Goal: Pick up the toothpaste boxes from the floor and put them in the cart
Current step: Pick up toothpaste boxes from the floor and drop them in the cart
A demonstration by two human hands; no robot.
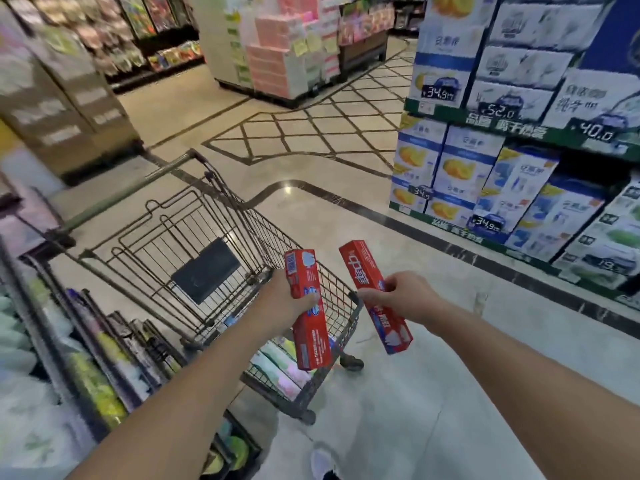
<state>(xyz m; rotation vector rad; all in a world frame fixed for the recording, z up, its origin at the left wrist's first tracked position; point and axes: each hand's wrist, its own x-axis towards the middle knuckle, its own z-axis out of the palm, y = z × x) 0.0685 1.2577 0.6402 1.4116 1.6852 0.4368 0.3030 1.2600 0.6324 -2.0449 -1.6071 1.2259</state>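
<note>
I've got one long red cardboard toothpaste box pinched in my left hand, fingers curled round its middle, and a second red toothpaste box with white lettering gripped the same way in my right hand; both are off the floor and in the air. The left box hangs over the near corner of the dark wire shopping cart, so releasing it there should land it in the basket, among the pastel packs I can make out low down through the mesh. The right box worries me more: it sits just outside the cart's near rim, over the pale glossy tiled floor, and if I let go before carrying it further left it would, I judge, fall back on the tiles or clip the rim and bounce out. Both grips are near mid-length, so a long box may tip and catch an end on the wires as it goes in. The cart stands on wheels; a knock from my forearm could roll it away. The packed shelf of rolled goods lies close on my left, so a wide swing might brush it
</note>
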